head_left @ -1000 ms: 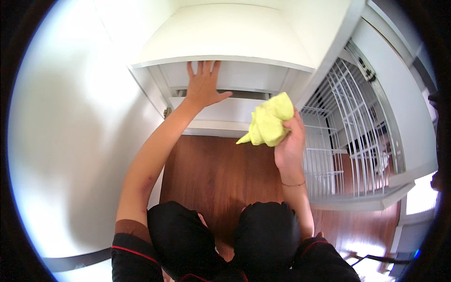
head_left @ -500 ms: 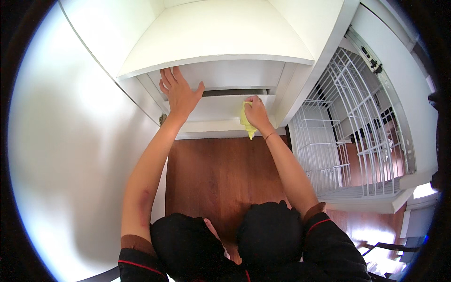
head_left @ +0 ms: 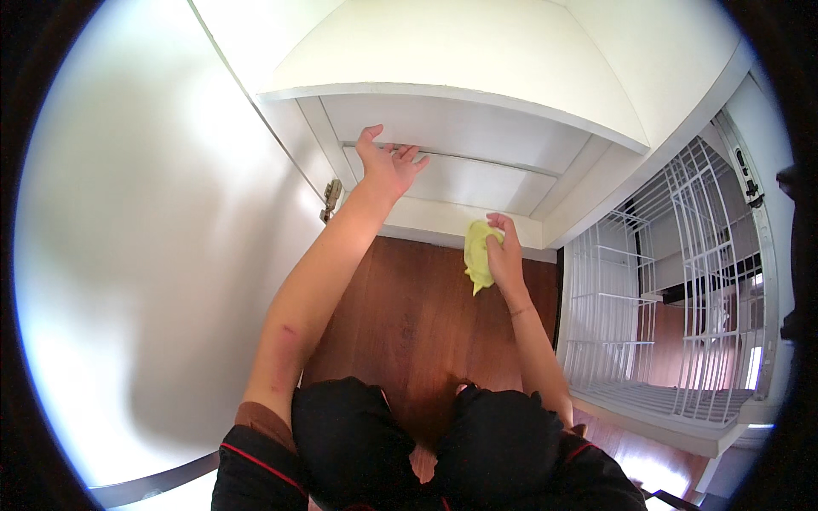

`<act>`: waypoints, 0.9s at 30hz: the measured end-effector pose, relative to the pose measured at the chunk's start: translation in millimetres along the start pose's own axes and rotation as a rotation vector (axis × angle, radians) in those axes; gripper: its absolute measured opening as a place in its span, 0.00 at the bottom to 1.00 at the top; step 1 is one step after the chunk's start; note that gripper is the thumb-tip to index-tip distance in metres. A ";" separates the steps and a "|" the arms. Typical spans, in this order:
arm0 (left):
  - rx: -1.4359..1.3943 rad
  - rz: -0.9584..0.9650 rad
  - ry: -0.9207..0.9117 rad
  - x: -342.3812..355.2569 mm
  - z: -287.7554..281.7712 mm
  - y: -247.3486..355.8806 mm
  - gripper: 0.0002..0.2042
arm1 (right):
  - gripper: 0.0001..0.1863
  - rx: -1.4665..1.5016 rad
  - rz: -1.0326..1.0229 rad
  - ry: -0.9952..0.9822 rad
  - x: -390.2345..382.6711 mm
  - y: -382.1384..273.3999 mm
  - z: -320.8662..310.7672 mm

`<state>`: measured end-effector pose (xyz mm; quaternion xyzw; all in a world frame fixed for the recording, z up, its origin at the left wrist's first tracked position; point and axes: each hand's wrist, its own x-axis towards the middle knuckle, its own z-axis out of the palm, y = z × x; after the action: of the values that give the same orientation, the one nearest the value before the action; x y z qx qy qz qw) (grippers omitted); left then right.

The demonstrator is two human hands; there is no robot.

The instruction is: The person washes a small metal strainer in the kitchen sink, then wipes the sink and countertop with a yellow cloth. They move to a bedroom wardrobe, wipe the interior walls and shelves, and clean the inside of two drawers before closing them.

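Observation:
My left hand is turned palm up with its fingers apart, holding nothing. It is in front of the seam between the upper white drawer front and the lower drawer front; I cannot tell whether the fingertips touch either. A crumpled yellow cloth hangs from my right hand, pinched between thumb and fingers. That hand is low at the right, before the cabinet's bottom rail.
A white shelf juts out over the drawers. At the left stands a large white door with a metal hinge. A pulled-out unit with a white wire basket flanks the right side. Brown wooden floor lies between.
The gap above the lower drawer front has narrowed to a thin seam. My left hand has turned palm up and lowered from the upper front. My right hand has drawn back with the cloth.

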<state>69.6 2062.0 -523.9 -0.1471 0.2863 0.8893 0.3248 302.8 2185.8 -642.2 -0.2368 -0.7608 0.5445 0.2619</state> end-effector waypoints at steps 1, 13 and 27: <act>-0.001 -0.001 0.003 0.7 0.9 -2.1 0.33 | 0.21 0.096 0.055 -0.040 -10.7 -7.9 -5.2; -0.080 0.046 0.111 -106.6 -93.8 -38.9 0.22 | 0.36 0.983 0.020 0.003 -99.5 -215.2 -142.0; -0.166 0.265 0.269 -239.6 -176.2 6.4 0.36 | 0.22 -0.796 -0.592 -0.697 6.1 -358.2 -100.1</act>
<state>257.4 1833.2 -553.7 -0.2519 0.2698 0.9171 0.1507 337.0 2154.7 -273.1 0.0975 -0.9806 0.1675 0.0292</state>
